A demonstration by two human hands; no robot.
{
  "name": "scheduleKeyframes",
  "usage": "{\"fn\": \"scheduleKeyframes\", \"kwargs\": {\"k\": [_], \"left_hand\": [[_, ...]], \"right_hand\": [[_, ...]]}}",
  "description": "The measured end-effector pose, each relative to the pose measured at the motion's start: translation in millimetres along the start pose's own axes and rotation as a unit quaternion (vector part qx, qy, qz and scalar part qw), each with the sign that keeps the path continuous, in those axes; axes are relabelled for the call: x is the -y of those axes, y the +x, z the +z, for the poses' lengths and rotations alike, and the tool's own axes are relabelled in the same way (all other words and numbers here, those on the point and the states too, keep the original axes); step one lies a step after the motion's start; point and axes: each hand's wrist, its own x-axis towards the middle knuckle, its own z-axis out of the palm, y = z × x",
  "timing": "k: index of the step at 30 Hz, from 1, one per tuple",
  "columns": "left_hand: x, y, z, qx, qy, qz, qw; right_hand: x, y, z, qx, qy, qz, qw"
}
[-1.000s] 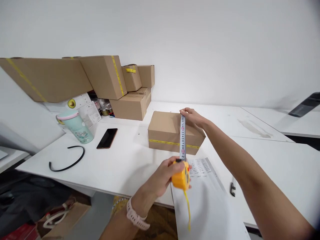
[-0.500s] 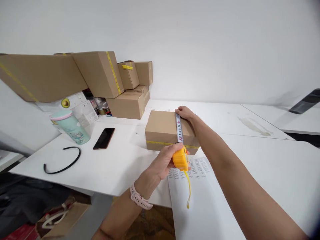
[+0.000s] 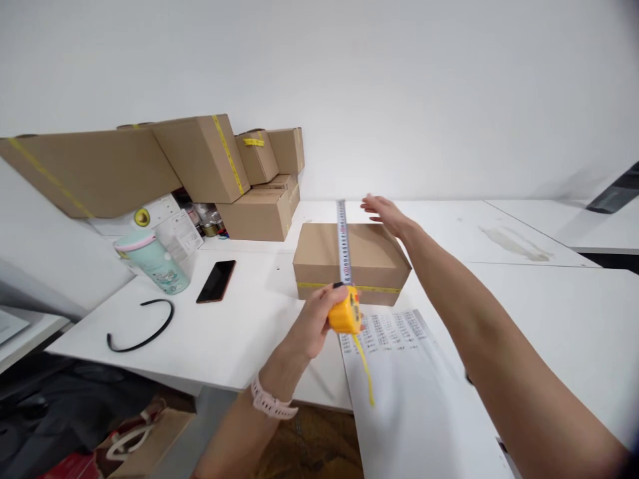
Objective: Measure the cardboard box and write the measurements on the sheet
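Note:
My left hand [image 3: 312,322] is closed round a yellow tape measure [image 3: 345,315] at the near side of a small cardboard box [image 3: 372,256] with a yellow tape band. The white blade [image 3: 342,239] runs from the case over the box top and sticks out past its far edge. My right hand [image 3: 384,213] hovers above the far right part of the box with fingers stretched out, not touching the blade. A yellow wrist strap hangs from the case over a printed paper sheet [image 3: 409,392].
The box stands on a white table [image 3: 249,326]. A black phone [image 3: 215,281], a mint-green cup [image 3: 154,261] and a black curved band [image 3: 142,326] lie to the left. Several cardboard boxes [image 3: 200,163] are stacked at the back left. A cardboard carton sits on the floor below.
My right hand has let go of the blade's end and lifted off the box. The blade now reaches past the far edge. My left hand with the case shifted slightly left.

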Motion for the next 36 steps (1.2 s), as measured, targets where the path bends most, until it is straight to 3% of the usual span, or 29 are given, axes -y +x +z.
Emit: {"fn": "scheduleKeyframes", "kwargs": {"k": [2,5,8,11,14,20,23,26,31,36], "left_hand": [[0,-11,-25.6,-0.063,0.048,0.063,0.995],[3,-16,-70.4,-0.157,0.104,0.133,0.973],[7,-6,-103.4,-0.152,0.102,0.116,0.976],[4,8,-113.5,-0.111,0.088,0.087,0.986],[-11,17,-108.8,-0.091,0.080,0.095,0.988],[-52,27,-91.8,-0.071,0.090,0.145,0.983],[-52,23,-78.2,-0.091,0.102,0.180,0.974],[-31,10,-59.8,-0.059,0.104,0.155,0.981],[26,-5,-33.1,0.063,0.075,0.020,0.995],[65,3,-22.0,0.064,0.029,-0.006,0.997]], "right_hand": [[-15,-15,-18,-0.044,0.035,0.022,0.998],[-45,-64,-33,-0.147,0.083,0.067,0.983],[-66,-127,-29,-0.176,0.061,0.071,0.980],[-62,-164,-17,-0.126,0.044,0.043,0.990],[-38,-158,-16,-0.110,0.002,0.004,0.994],[2,-93,-35,-0.138,-0.116,0.036,0.983],[6,-70,-31,-0.163,-0.192,-0.033,0.967],[6,-58,-22,-0.127,-0.223,-0.103,0.961],[11,-49,-15,-0.108,-0.242,-0.088,0.960],[17,-47,-15,-0.094,-0.246,-0.107,0.959]]}}
